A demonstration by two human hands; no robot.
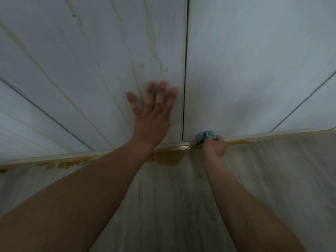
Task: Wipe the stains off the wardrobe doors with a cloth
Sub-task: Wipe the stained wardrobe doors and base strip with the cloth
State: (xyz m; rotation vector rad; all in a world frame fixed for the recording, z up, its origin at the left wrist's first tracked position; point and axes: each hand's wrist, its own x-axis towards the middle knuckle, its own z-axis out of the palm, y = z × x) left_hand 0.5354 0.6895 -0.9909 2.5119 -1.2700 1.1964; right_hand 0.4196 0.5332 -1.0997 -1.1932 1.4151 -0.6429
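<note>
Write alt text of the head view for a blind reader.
The right hand holds a bunched blue cloth at the bottom edge of the right wardrobe door; the left hand lies flat on the left door, which has yellowish streaks.

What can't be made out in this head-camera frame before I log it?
All in the head view:
Blue cloth: mostly buried in the right hand; its size and soiling are hidden.
Yellow drip stains on the left wardrobe door: the frame's top edge cuts them off, so where they start is unseen.
Whatever lies under the left hand: covered by the palm.
Bottom rail beneath the right hand: hidden by that hand.
</note>
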